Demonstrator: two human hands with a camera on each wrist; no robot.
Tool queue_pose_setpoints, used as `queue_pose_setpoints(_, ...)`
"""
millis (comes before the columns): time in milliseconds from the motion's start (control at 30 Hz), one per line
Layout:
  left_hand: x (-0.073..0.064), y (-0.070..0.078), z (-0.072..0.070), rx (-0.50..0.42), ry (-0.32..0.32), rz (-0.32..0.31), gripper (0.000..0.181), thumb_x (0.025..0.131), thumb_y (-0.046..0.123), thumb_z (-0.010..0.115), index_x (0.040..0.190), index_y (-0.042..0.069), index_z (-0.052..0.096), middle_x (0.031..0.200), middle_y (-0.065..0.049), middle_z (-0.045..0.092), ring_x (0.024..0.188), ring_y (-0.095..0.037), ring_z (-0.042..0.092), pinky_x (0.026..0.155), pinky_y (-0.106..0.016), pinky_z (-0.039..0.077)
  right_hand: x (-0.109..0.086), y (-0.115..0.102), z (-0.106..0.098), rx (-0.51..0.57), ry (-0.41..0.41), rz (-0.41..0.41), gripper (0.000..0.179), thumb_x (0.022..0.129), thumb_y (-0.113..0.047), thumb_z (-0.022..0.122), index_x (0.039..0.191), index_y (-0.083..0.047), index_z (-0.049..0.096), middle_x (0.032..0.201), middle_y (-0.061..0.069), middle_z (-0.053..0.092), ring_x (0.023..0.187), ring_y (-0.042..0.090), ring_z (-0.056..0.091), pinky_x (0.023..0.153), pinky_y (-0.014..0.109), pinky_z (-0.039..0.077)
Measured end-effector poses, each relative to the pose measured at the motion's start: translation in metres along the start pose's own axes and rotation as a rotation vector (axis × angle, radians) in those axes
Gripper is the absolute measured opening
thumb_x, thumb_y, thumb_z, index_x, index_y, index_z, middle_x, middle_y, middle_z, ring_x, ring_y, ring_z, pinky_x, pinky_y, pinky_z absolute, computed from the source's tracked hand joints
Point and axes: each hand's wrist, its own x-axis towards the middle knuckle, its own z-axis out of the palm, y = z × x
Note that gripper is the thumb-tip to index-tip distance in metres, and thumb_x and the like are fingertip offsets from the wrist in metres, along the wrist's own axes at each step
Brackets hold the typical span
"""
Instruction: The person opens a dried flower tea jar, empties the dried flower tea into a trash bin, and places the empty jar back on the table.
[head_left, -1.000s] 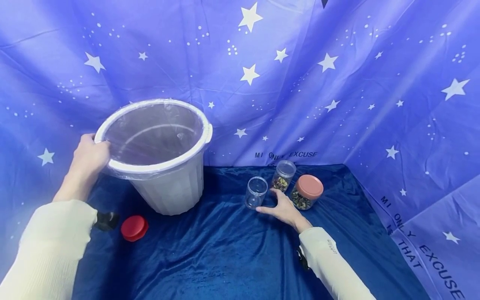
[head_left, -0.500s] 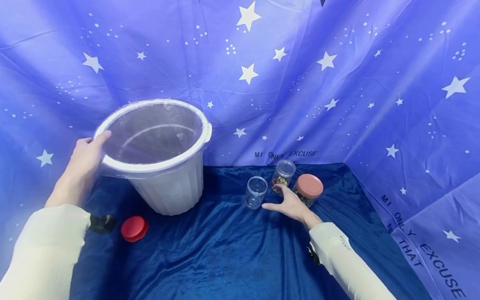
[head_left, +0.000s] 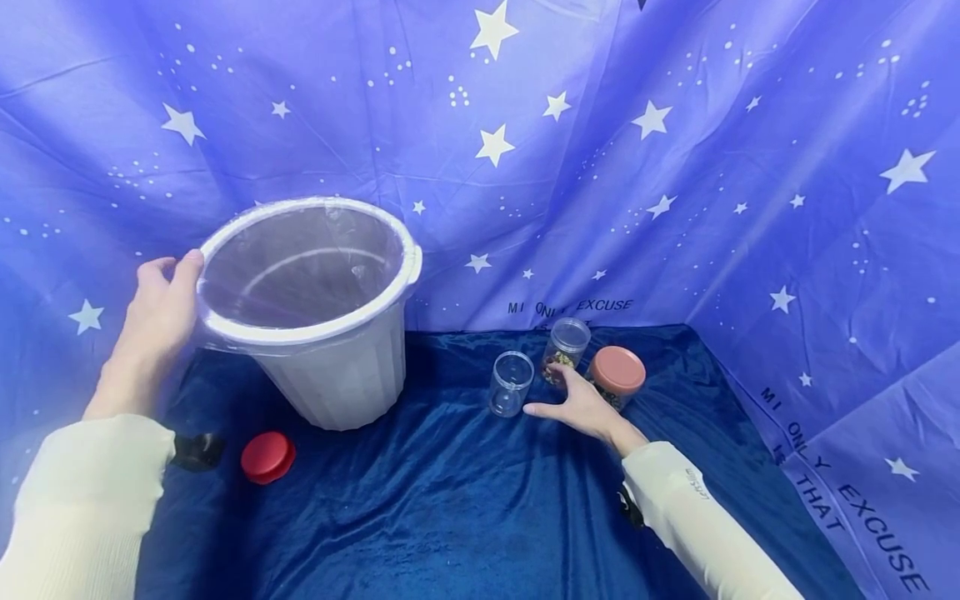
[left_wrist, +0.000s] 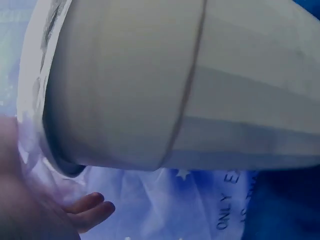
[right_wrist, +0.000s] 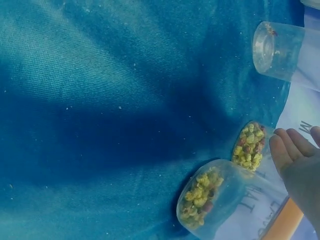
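Three jars [head_left: 619, 372], one bin [head_left: 341, 383], one red lid [head_left: 267, 457]!
Right hand [head_left: 587, 410], thumb and fingers apart, is at the middle jar [head_left: 567, 337], right of the bin; left hand [head_left: 160, 315], fingers loose, at the bin's rim.

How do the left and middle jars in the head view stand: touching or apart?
Apart: the right wrist view shows blue cloth between the bases of the left jar and the middle jar.

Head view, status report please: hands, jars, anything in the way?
Left hand at white bin's rim. Right hand at part-filled jar, contact unclear. That jar upright. Close neighbours may crowd it: clear jar, orange-lidded jar.
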Motion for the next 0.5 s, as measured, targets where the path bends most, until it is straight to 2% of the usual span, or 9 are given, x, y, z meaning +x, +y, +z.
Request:
queue_pose_setpoints(133, 0.000, 0.002, -0.007, 0.144, -0.003, 0.095, 0.088, 0.099, 0.062, 0.016, 0.156, -0.002, -0.003, 0.157, -0.036, 0.015, 0.141, -0.061, 0.016, 0.108, -0.073, 0.017, -0.002, -0.004, -0.004, 0.018, -0.009, -0.003, 0.099, 0.080, -0.056, 0.074, 0.153, -0.007, 0.028, 0.153, 0.023, 0.039, 0.141, 0.042, 0.040, 0.109, 0.058, 0.038)
queue_pose_setpoints(300, -0.003, 0.006, -0.011, 0.211, 0.066, 0.174, 0.082, 0.101, 0.056, 0.019, 0.156, -0.002, 0.002, 0.153, -0.039, 0.023, 0.137, -0.063, 0.020, 0.105, -0.074, 0.013, -0.004, -0.008, -0.009, 0.005, -0.003, -0.020, 0.099, 0.081, -0.057, 0.073, 0.153, -0.006, 0.027, 0.152, 0.023, 0.040, 0.140, 0.042, 0.041, 0.109, 0.058, 0.038)
queue_pose_setpoints(500, -0.013, 0.020, -0.006, 0.263, 0.118, 0.291, 0.079, 0.101, 0.053, 0.024, 0.156, -0.001, 0.007, 0.155, -0.039, 0.016, 0.144, -0.056, 0.015, 0.109, -0.074, -0.001, -0.004, -0.012, -0.019, 0.005, 0.027, -0.034, 0.096, 0.081, -0.055, 0.074, 0.152, -0.008, 0.030, 0.148, 0.022, 0.045, 0.135, 0.040, 0.046, 0.107, 0.057, 0.041)
